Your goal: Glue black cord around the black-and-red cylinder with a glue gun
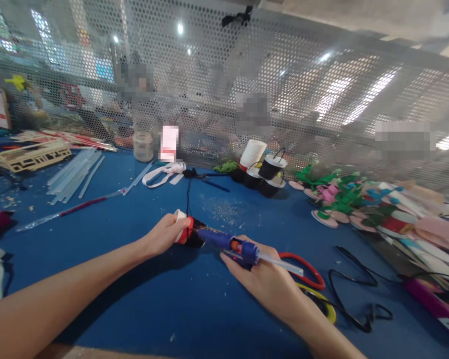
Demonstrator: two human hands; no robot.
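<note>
Fingers of the left hand (164,234) pinch a small paper-white spool (180,225); right hand (264,279) grips a blue plastic glue gun (228,244)

Both bare forearms came in from the bottom edge, converging toward centre. Left arm ran from 8 o'clock up toward 1 o'clock, wrist straight, left hand (167,233) palm-down, fingers curled in a pinch, thumb on the near side. Right arm entered from 5 o'clock, angled toward 11 o'clock, right hand (264,276) back-up, fingers wrapped closed in a grip, index extended forward. Hands sat near each other, not touching.
</note>
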